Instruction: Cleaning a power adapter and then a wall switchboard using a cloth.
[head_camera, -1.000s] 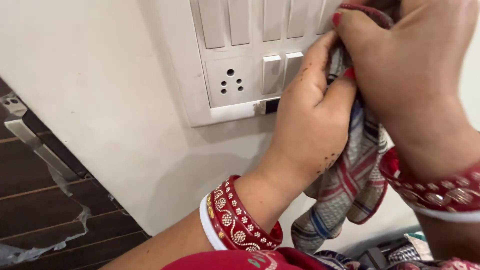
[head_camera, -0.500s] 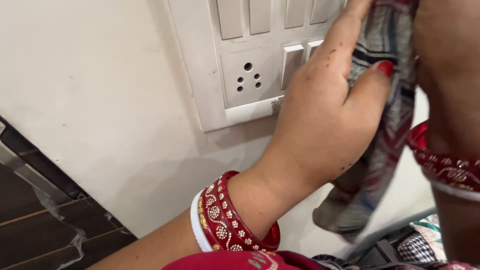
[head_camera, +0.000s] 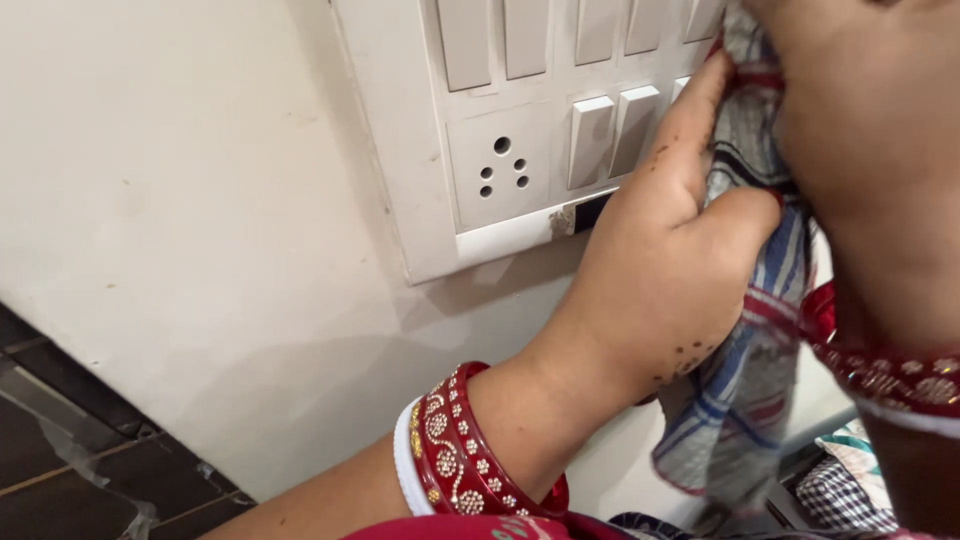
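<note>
A white switchboard (head_camera: 400, 150) is set in a cream wall, with rows of rocker switches and a three-pin socket (head_camera: 503, 167). A checked cloth (head_camera: 745, 390) in grey, red and blue hangs down at the board's right side. My left hand (head_camera: 665, 260) grips the cloth against the board's lower right part, thumb pinching the fabric. My right hand (head_camera: 870, 130) covers the upper right of the board and presses the top of the same cloth there. Both wrists wear red bangles with gold dots.
A dark wood-grain surface (head_camera: 60, 470) with loose clear plastic film lies at the lower left. Patterned fabrics (head_camera: 840, 490) lie at the bottom right. The board's lower edge has a small chipped, dark gap (head_camera: 580, 215).
My left hand slid up along the board's right side with the cloth, then came back down a little. My right hand stays on the cloth's top. The view shifted slightly.
</note>
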